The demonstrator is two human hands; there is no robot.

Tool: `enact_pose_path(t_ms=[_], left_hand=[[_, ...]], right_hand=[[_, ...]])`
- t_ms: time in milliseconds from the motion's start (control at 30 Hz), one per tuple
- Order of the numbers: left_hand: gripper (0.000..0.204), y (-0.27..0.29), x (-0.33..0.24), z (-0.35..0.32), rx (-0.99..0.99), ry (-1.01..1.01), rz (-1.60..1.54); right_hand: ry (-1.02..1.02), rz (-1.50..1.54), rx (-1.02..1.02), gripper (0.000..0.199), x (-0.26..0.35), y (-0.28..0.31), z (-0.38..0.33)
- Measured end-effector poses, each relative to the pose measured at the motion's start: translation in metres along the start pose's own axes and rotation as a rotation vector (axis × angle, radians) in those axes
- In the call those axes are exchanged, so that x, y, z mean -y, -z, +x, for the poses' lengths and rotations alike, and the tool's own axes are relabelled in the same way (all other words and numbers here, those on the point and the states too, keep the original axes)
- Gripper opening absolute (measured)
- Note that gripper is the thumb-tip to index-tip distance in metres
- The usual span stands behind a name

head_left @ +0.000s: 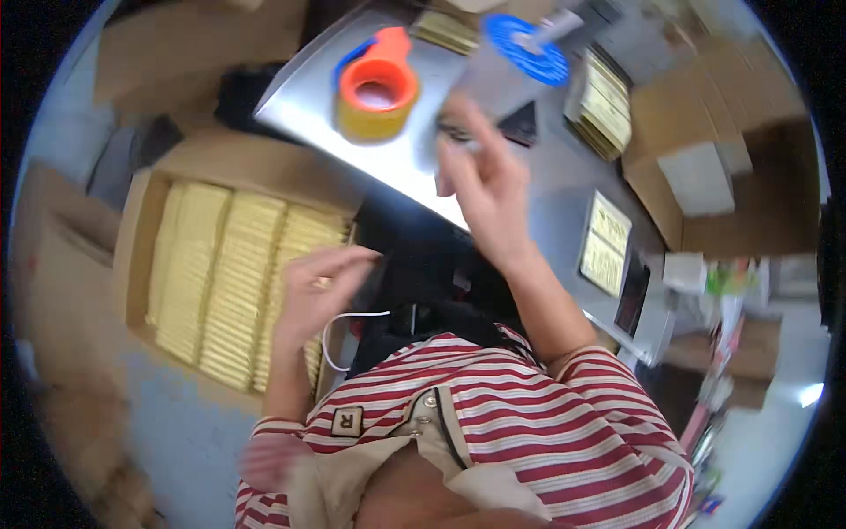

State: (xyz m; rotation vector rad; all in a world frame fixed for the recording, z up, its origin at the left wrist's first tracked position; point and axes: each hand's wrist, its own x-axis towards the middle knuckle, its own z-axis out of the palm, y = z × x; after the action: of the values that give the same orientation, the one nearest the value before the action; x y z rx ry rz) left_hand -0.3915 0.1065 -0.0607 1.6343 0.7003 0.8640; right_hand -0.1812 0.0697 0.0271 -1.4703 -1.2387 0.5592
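Observation:
My right hand [495, 198] is raised over the front edge of the metal table, blurred, its index finger and thumb apart. Beyond its fingertips stands a clear plastic cup [487, 78] with a blue lid and a straw. A small dark thing lies by those fingers, too blurred to name. Over the right side of an open carton [134, 264] hangs my left hand [319, 286], wearing a ring, thumb and fingers drawn together. Whether anything is between its fingertips is hidden. Rows of yellow flat packs [236, 282] fill that carton.
An orange tape dispenser with a yellow tape roll [374, 119] sits on the metal table [308, 93]. Farther right are a stack of yellow packs [606, 110], a single pack [606, 244] and a dark phone-like slab [633, 295]. Another open carton [656, 194] stands past the table's right side.

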Motion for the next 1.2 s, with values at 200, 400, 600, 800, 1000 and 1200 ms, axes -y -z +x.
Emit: enact_pose_path(t_ms=[200,400,600,800,1000,1200], left_hand=[[0.024,-0.103,-0.055,0.072,1.033,-0.359,-0.079],[0.025,-0.254,-0.073,0.055,1.647,-0.362,-0.110],[0.025,-0.376,-0.068,-0.036,1.994,-0.905,-0.101],[0.025,-0.423,-0.034,-0.205,2.046,-1.792,-0.327],[0.025,-0.430,-0.013,-0.230,1.733,-2.143,-0.121],[0.026,-0.431,-0.008,-0.225,1.803,-2.049,-0.140]], right_hand=[[-0.328,-0.154,-0.573,0.021,-0.017,0.127,-0.157],[-0.889,-0.766,-1.446,0.057,-0.004,0.099,-0.481],[-1.986,-0.911,-1.837,0.042,0.043,-0.127,-0.742],[-1.914,-1.056,-2.045,0.076,0.009,-0.219,-0.859],[-2.166,-0.812,-1.942,0.071,0.020,-0.099,-0.759],[-2.203,-1.150,-1.904,0.072,-0.003,-0.114,-0.782]])
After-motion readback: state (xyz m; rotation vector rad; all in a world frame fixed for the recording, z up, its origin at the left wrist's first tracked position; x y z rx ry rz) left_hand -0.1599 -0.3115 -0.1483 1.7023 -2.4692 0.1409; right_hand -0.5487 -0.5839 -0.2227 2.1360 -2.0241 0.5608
